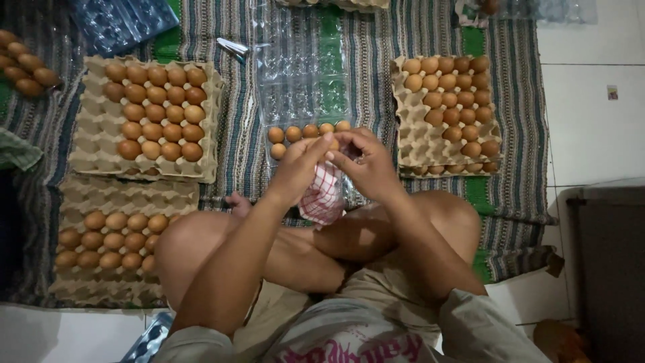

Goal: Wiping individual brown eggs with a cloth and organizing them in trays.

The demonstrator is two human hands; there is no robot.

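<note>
Knees: crossed right under the camera, so I sit low on the mat [376,40] with everything in arm's reach.
Left hand [295,168]: fingers pinched shut on an egg [332,144], with the checked cloth [322,195] hanging below it; looks like I'm wiping the shell.
Right hand [366,165]: fingertips closed on the same egg from the other side, steadying it so it can't slip.
Egg: up between both hands, just over the near edge of the clear tray [302,81].
Clear tray: straight ahead of me, one near row of eggs in it [306,132], the cups further back bare.
Right carton [447,114]: cardboard, mostly full, close by my right knee, an easy grab.
Left carton [151,117]: about half full, eggs crowded to its right side, the side nearest me.
Near-left carton [111,238]: three rows of eggs, beside my left knee.
Loose eggs [23,64]: a small pile at the far left corner, well apart.
Clip [232,47]: small metal thing on the mat, beside the clear tray; can't tell what it is exactly.
</note>
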